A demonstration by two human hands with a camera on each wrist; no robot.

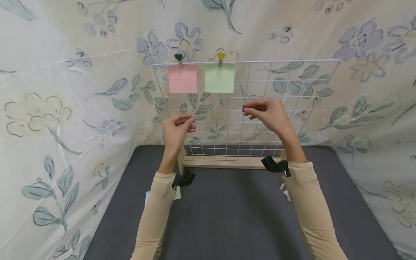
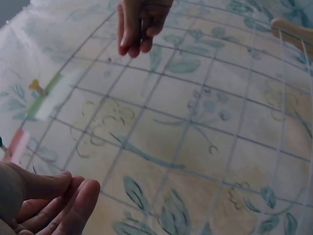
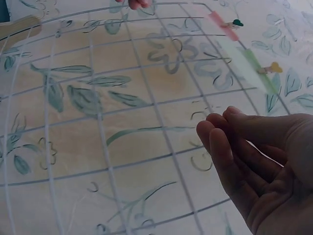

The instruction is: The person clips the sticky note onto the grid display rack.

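Note:
A white wire grid (image 1: pixel 250 108) stands upright on a wooden base (image 1: pixel 224 162). From its top bar hang a pink paper square (image 1: pixel 182 79), held by a clothespin with a dark green heart (image 1: pixel 178 57), and a light green paper square (image 1: pixel 219 78), held by a clothespin with a yellow heart (image 1: pixel 221 55). My left hand (image 1: pixel 178 131) is in front of the grid's left side, below the pink square, with nothing visible in its loosely bent fingers. To the right and below the green square, my right hand (image 1: pixel 267 113) also shows nothing between its fingers and thumb.
Two small clothespins (image 1: pixel 287 195) lie on the dark tabletop (image 1: pixel 224 216) beside my right forearm. Blue and pale green papers (image 1: pixel 177 193) are partly hidden under my left forearm. Floral cloth (image 1: pixel 97 72) hangs behind the grid and along both sides.

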